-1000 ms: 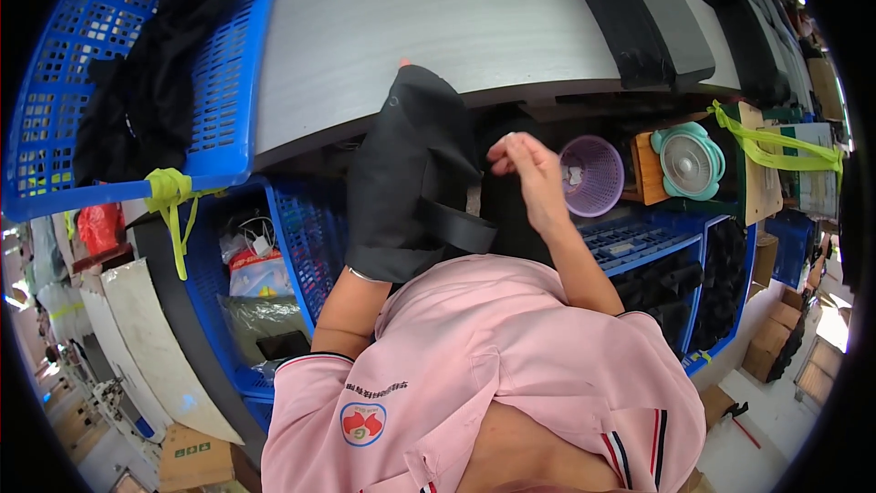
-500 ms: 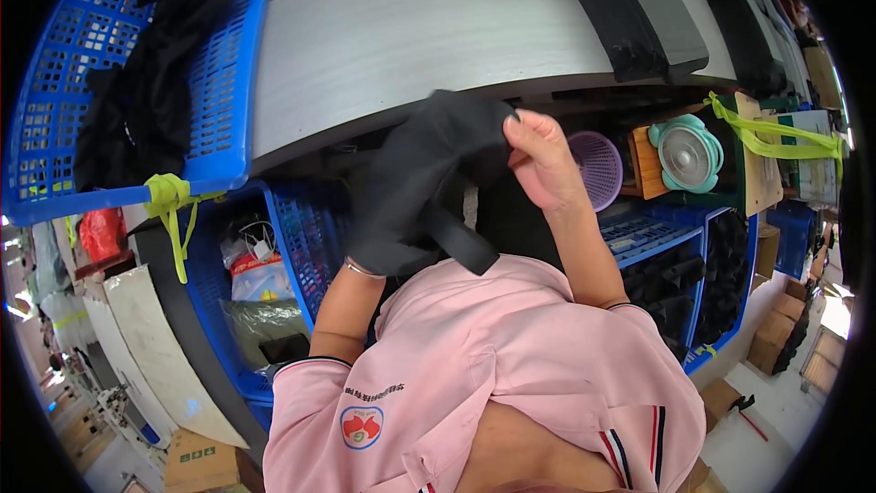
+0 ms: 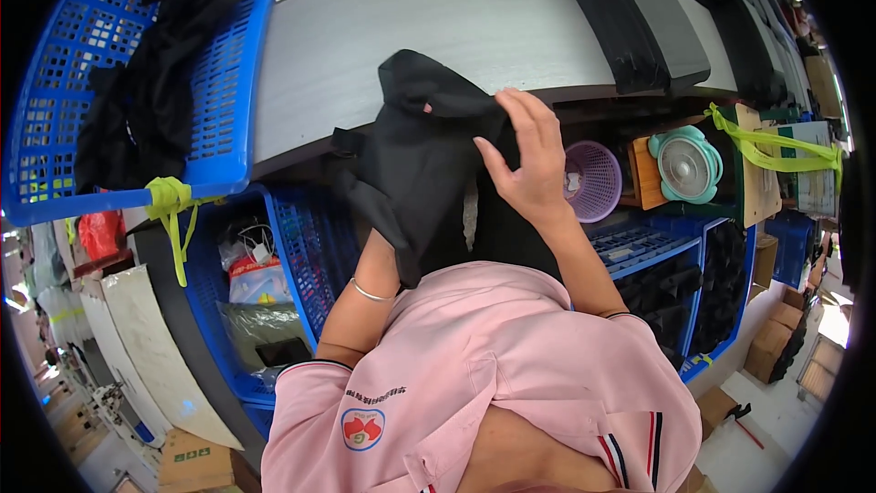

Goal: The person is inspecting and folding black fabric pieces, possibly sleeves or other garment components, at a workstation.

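Observation:
A black cloth piece with a short strap-like flap hangs over my left forearm, in front of my lap, its upper part overlapping the table's near edge. My left hand is mostly hidden under or inside this cloth; only a fingertip shows near the top, so its grip is concealed. At the cloth's right corner is my right hand, thumb and fingers spread apart. Its fingertips are at the cloth's edge, and whether they touch it is unclear.
A grey table spans the front, with black stacked pieces at its right. To the left stands a blue basket with black fabric. A purple basket, teal fan and blue crate are on the right.
The black cloth has turned and now rises higher, over the table edge. My right hand has loosened from a pinch on its corner to spread fingers. More of my left forearm shows.

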{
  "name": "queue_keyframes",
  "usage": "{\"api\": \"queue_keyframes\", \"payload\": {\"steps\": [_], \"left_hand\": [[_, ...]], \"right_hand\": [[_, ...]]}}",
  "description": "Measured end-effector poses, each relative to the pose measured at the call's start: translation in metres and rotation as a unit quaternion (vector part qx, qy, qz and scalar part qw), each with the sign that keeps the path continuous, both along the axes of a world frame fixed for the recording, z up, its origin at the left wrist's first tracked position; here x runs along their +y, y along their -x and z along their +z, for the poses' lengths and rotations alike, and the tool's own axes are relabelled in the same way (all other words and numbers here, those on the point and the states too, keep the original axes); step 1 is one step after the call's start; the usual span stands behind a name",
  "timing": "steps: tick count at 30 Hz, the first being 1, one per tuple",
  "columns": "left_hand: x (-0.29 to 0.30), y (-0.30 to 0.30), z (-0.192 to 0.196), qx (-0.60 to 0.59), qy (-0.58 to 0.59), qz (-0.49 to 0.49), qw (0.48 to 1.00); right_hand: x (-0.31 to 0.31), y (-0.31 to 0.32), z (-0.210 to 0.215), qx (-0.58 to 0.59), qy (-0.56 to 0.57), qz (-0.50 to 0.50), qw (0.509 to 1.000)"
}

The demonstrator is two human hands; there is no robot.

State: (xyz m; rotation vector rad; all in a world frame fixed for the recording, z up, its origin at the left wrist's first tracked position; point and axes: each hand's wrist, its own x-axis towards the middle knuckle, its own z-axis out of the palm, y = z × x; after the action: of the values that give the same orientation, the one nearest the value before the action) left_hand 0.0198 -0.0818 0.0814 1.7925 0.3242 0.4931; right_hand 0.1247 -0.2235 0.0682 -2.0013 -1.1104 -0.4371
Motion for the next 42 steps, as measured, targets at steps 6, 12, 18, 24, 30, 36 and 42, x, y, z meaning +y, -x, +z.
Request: {"api": "queue_keyframes", "payload": {"steps": [6, 12, 18, 24, 30, 36, 42], "left_hand": [[-0.011, 0.001, -0.013, 0.013, 0.068, -0.024, 0.997], [0.047, 0.011, -0.052, 0.003, 0.420, -0.053, 0.906], [0.078, 0.013, -0.082, -0.047, 0.572, -0.044, 0.818], [0.047, -0.010, -0.073, 0.016, 0.438, -0.011, 0.899], [0.050, 0.033, -0.041, -0.016, 0.301, 0.148, 0.942], [0.091, -0.009, -0.048, -0.093, 0.285, 0.156, 0.941], [0.093, -0.037, -0.054, 0.008, 0.500, -0.082, 0.862]], "right_hand": [[0.007, -0.009, -0.004, 0.035, 0.004, 0.058, 0.998], [-0.026, -0.030, 0.018, 0.334, -0.025, 0.336, 0.881], [0.005, -0.088, 0.039, 0.209, 0.032, 0.169, 0.963], [0.079, -0.137, -0.005, 0.320, -0.142, 0.085, 0.933], [0.025, -0.093, -0.027, 0.363, -0.118, -0.049, 0.923], [0.032, -0.022, -0.046, 0.577, -0.176, 0.123, 0.788], [0.065, -0.038, -0.046, 0.363, -0.092, -0.002, 0.927]]}}
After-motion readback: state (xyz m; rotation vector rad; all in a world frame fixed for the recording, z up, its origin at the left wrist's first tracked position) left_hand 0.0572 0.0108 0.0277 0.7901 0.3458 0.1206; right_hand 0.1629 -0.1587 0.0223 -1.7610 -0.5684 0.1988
